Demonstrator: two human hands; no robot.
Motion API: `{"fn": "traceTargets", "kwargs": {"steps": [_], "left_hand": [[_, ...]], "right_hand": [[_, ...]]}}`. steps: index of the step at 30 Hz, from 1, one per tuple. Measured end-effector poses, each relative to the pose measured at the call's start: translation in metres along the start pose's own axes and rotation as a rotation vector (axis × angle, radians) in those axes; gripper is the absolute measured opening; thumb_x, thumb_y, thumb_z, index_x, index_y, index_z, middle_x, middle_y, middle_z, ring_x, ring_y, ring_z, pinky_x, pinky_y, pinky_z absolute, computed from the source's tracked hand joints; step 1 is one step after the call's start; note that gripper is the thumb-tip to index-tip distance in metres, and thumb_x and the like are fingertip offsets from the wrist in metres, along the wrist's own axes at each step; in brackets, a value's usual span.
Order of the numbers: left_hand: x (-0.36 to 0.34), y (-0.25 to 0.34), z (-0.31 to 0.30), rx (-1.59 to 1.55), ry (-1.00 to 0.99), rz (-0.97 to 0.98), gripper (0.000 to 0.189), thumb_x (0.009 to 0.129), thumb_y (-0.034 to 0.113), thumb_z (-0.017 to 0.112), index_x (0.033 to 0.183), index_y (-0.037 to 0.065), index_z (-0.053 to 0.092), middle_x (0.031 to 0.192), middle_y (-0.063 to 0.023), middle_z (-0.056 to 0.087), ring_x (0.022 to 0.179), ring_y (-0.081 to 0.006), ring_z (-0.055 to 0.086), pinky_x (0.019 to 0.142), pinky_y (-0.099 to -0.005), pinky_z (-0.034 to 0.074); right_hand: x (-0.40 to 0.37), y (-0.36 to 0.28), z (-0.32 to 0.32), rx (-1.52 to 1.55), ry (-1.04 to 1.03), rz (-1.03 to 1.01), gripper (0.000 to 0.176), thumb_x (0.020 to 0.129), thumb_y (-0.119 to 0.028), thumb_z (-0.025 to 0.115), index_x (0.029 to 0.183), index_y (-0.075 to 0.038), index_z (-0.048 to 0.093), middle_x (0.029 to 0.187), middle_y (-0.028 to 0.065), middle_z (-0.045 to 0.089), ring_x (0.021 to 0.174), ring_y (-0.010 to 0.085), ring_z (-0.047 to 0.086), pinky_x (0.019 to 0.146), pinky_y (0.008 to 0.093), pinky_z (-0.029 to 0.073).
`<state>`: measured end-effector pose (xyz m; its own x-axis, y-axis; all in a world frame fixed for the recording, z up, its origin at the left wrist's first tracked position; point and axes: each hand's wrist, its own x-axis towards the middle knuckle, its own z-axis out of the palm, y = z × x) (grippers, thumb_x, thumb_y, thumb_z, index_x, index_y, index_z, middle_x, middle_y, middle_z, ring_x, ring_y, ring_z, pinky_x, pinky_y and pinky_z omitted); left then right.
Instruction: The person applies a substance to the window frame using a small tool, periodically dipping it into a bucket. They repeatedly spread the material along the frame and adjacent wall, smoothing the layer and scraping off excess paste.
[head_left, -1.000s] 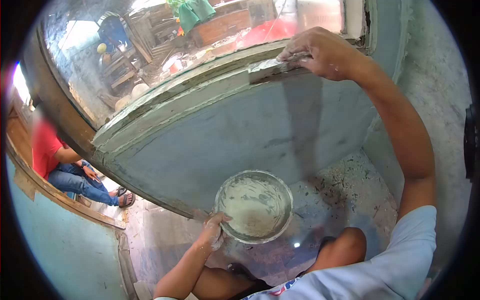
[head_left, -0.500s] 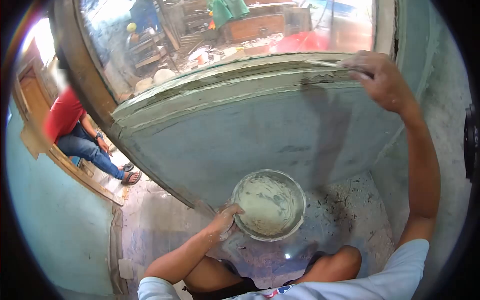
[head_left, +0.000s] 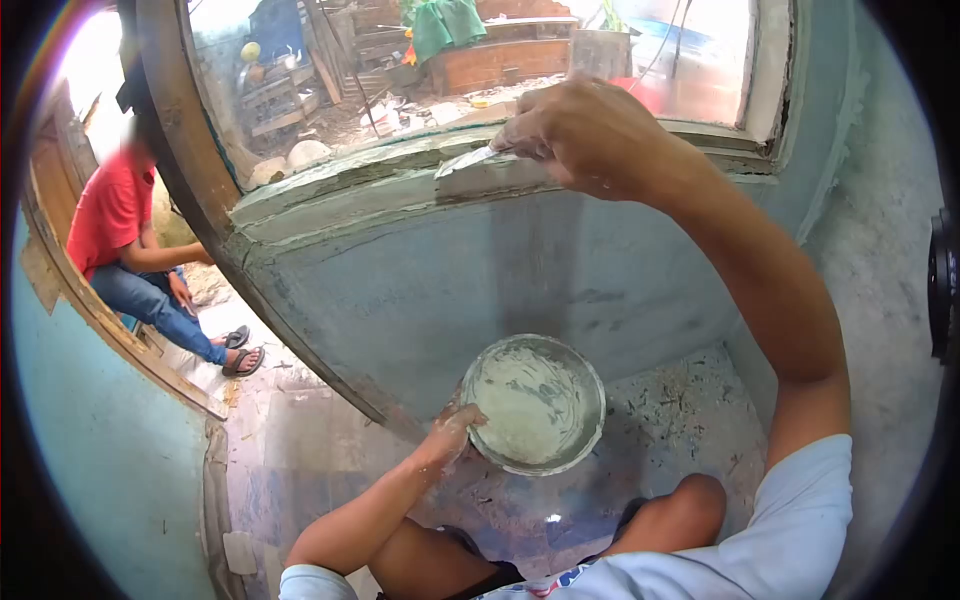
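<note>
Taking my view as a clock face, my right hand (head_left: 562, 138) is up at 1 o'clock, fingers closed together and pinching a blade (head_left: 466, 162). The blade points from my fingers toward 8 or 9 o'clock, and its flat end lies against the ledge (head_left: 345, 190) under the window (head_left: 520, 62). Pale paste is smeared on my fingers there.

My left hand (head_left: 455, 432) is low, at 6 o'clock. It grips the bowl (head_left: 596, 428) between 8 and 9 o'clock on its rim, with my thumb over the edge; I can't make out how the other fingers sit underneath. The bowl is at 5 o'clock in my view, round and metal, with pale paste (head_left: 520, 405) spread over its inside in streaks.

The wall (head_left: 400, 275) runs between the ledge and the floor (head_left: 310, 450), and the shadow of my arm falls down it. Crumbs (head_left: 675, 400) are scattered over the floor at 4 o'clock. My bare knee (head_left: 695, 505) shows between 4 and 5. Between 9 and 10, a person (head_left: 108, 215) in a red shirt and jeans sits beyond the door frame.
</note>
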<state>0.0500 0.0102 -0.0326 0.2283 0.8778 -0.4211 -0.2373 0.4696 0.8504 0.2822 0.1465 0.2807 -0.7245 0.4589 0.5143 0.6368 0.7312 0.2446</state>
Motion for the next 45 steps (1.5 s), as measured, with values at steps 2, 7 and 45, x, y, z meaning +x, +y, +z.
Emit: {"fn": "traceTargets", "kwargs": {"steps": [2, 7, 45], "left_hand": [[-0.010, 0.007, 0.010, -0.019, 0.012, 0.047, 0.074, 0.087, 0.013, 0.050, 0.158, 0.012, 0.033, 0.131, -0.0158, 0.057, 0.105, -0.0295, 0.069, 0.073, -0.0407, 0.065], [-0.008, 0.008, 0.000, -0.009, -0.034, 0.018, 0.075, 0.087, 0.011, 0.050, 0.159, 0.012, 0.030, 0.135, -0.0164, 0.055, 0.110, -0.0308, 0.068, 0.077, -0.0423, 0.065], [0.001, 0.008, -0.017, -0.149, -0.203, -0.007, 0.091, 0.084, 0.009, 0.053, 0.166, 0.000, 0.013, 0.151, -0.0184, 0.044, 0.136, -0.0259, 0.045, 0.113, -0.0350, 0.040]], "right_hand": [[-0.002, 0.006, -0.002, -0.088, -0.039, 0.011, 0.023, 0.091, -0.009, 0.071, 0.111, -0.016, 0.081, 0.096, 0.0078, 0.074, 0.083, 0.0292, 0.069, 0.081, 0.0441, 0.056], [-0.021, 0.021, -0.019, -0.219, -0.082, 0.003, 0.023, 0.094, -0.012, 0.070, 0.110, -0.022, 0.082, 0.092, 0.0036, 0.071, 0.089, 0.0230, 0.065, 0.095, 0.0409, 0.047], [-0.007, 0.005, 0.031, -0.186, 0.182, -0.151, 0.027, 0.090, -0.005, 0.072, 0.114, -0.014, 0.079, 0.087, 0.0060, 0.070, 0.072, 0.0281, 0.063, 0.068, 0.0386, 0.048]]}}
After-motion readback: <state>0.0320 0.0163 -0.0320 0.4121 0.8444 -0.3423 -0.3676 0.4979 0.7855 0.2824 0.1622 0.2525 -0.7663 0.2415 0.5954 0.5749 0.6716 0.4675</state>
